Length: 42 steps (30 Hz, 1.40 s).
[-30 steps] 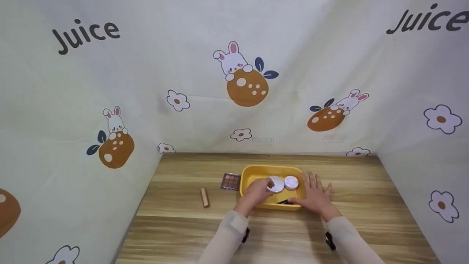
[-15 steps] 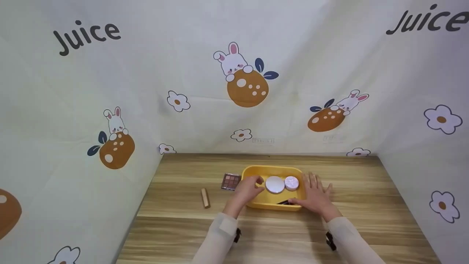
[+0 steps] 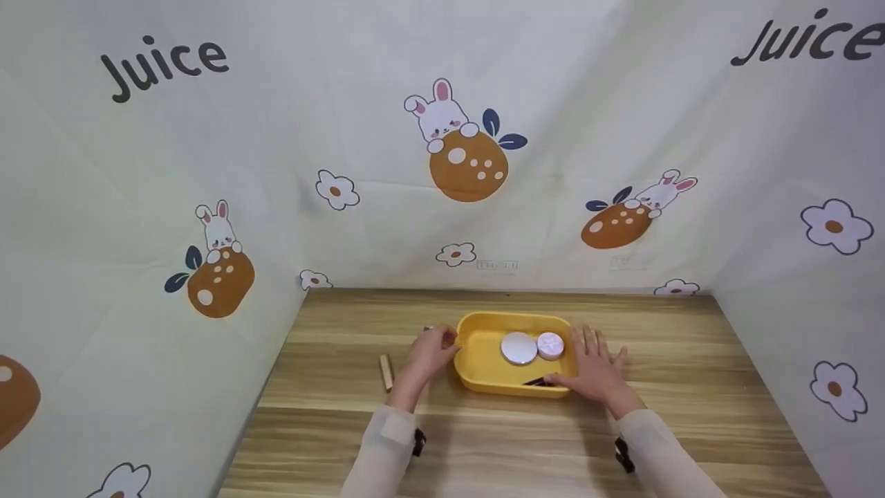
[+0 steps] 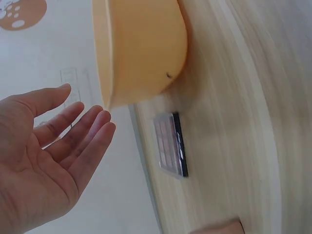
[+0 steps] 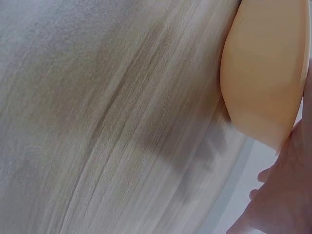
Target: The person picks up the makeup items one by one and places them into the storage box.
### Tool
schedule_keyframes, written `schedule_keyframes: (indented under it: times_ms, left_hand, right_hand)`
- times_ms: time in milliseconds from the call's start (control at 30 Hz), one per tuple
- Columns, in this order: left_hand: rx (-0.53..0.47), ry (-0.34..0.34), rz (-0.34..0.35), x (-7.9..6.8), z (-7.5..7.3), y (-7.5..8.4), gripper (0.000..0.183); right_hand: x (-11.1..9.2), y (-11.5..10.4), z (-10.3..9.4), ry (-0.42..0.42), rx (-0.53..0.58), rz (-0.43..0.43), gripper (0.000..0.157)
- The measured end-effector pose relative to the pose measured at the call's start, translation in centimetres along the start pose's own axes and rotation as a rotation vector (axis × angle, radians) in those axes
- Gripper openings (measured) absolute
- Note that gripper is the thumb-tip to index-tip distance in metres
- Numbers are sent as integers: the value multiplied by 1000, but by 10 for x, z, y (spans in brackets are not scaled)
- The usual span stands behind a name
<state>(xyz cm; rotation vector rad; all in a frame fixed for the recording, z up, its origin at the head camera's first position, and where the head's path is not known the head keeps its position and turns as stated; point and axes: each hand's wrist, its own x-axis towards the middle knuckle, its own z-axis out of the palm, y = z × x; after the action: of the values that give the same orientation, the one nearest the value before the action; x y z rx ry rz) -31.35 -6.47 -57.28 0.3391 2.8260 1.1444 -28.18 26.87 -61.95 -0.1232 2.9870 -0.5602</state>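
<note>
In the head view my left hand [image 3: 430,354] hovers over the eyeshadow palette, which it almost wholly hides there. The left wrist view shows that palette [image 4: 170,145] lying on the table, with the hand apart from it, fingers loosely bent and holding nothing. A yellow plastic bin [image 3: 484,358] stands just right of the palette. My right hand [image 3: 596,365] rests on the bin's right rim, fingers spread outside and thumb over the front corner. Inside lie a round white compact [image 3: 518,348], a small round pinkish jar [image 3: 550,345] and a slim black item [image 3: 534,382], partly behind the thumb.
A short tan-gold stick-shaped piece [image 3: 386,373] lies on the wooden table [image 3: 525,449], left of my left hand. White cloth walls [image 3: 373,235] printed with rabbits and flowers enclose the table at the back and both sides.
My left hand has let go of the white compact in the bin and moved left, out over the rim to the eyeshadow palette. The right hand has stayed at the bin's right rim.
</note>
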Motion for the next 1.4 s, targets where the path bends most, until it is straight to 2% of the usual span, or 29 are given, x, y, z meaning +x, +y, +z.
schedule_keyframes:
  times_ms: [200,300,533,667,900,1100,1400]
  left_hand:
    - [-26,14,-73,-9,-11,-26,23]
    - [-26,41,-98,-13,-16,-37,25]
    - [-73,59,-149,-23,-28,-57,25]
    - [-63,64,-187,-29,-33,-65,25]
    - [-87,74,-292,-34,-40,-75,28]
    - [-41,130,-312,-37,-45,-85,32]
    - [62,139,-327,-45,-45,-95,42]
  right_hand:
    - [0,-1,0,-8,1,5,118]
    - [0,-1,0,-7,2,4,118]
    - [-2,-1,-2,5,15,-5,121]
    - [-3,-2,-3,2,22,-3,122]
    - [-1,-1,-2,-9,17,5,120]
    - [0,-1,-1,-17,8,7,120]
    - [0,0,0,-10,8,6,121]
